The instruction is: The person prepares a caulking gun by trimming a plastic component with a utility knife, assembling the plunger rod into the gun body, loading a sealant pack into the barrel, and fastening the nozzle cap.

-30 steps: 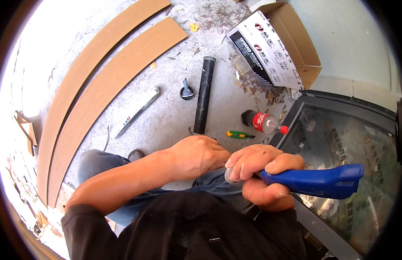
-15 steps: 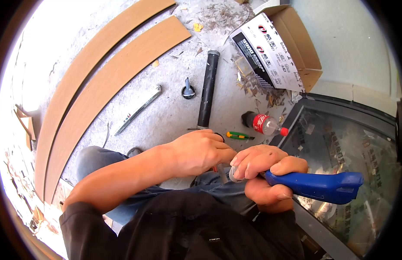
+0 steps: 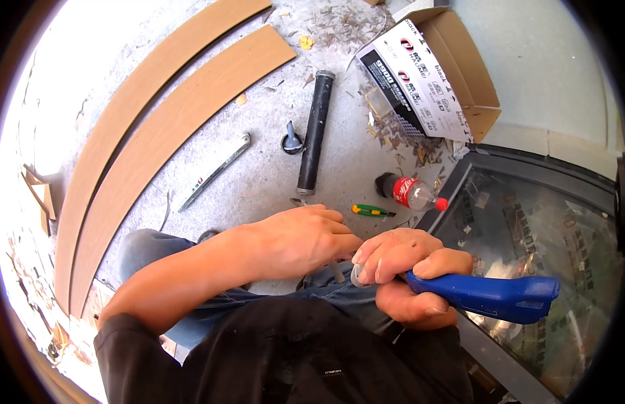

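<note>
My right hand (image 3: 417, 266) is curled around a smooth blue plastic tool handle (image 3: 491, 296), thumb and fingers closed on its near end; the rest juts out, free, above a grey-framed glass panel (image 3: 493, 351). At the same hand's fingertips sits a small clear plastic piece with a rounded edge (image 3: 357, 275), just beside my left hand (image 3: 302, 242), over my blue denim jeans (image 3: 141, 252). My left fingers are bent and mostly hidden, so I can't tell what they pinch. The handle looks stiff and light, perhaps slick under sweat; best held around its thick middle. The clear piece seems thin and crackable, better taken lightly by its rim.
</note>
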Action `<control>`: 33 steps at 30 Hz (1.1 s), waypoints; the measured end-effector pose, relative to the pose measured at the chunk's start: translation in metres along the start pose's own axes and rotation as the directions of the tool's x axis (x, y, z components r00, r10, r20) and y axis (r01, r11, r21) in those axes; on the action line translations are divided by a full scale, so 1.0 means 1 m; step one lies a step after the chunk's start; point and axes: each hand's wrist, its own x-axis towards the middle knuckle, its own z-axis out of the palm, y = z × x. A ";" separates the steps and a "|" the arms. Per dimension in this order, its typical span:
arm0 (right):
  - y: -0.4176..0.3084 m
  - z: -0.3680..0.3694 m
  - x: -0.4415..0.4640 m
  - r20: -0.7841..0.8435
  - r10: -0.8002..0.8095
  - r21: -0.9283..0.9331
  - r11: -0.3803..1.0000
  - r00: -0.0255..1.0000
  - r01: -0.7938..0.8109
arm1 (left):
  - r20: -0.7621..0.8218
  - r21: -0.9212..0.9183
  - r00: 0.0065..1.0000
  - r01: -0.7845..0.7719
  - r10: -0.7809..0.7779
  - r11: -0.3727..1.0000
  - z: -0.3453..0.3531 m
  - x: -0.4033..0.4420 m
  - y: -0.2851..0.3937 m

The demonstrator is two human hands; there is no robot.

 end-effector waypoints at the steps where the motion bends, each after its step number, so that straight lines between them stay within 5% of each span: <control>1: -0.001 0.000 0.001 0.009 -0.006 -0.025 1.000 1.000 0.006 | 0.017 0.026 0.999 -0.033 0.033 0.999 0.001 -0.002 -0.005; 6: 0.001 0.002 0.002 -0.018 0.011 -0.024 1.000 1.000 -0.011 | 0.013 0.038 1.000 -0.022 0.022 0.999 0.002 -0.003 -0.003; 11: 0.004 -0.002 0.003 -0.058 0.024 0.008 1.000 0.998 -0.024 | -0.010 -0.010 0.985 0.173 -0.173 0.985 0.005 -0.003 0.006; 15: 0.002 0.002 0.004 -0.014 0.027 0.016 1.000 1.000 -0.026 | 0.061 -0.043 0.996 0.063 -0.060 0.997 -0.003 0.005 -0.003; 17: 0.002 0.004 0.005 -0.018 -0.012 -0.012 1.000 1.000 0.012 | -0.042 -0.143 0.993 -0.115 0.110 0.983 -0.002 0.007 -0.004; 21: 0.004 0.004 0.003 -0.041 -0.004 0.007 1.000 0.999 0.004 | 0.134 -0.054 0.988 -0.075 0.082 0.996 -0.004 0.004 -0.008; 33: -0.011 -0.001 0.005 -0.120 0.140 -0.215 0.963 0.983 -0.163 | -0.086 0.134 0.996 0.008 0.003 0.991 0.021 0.003 0.000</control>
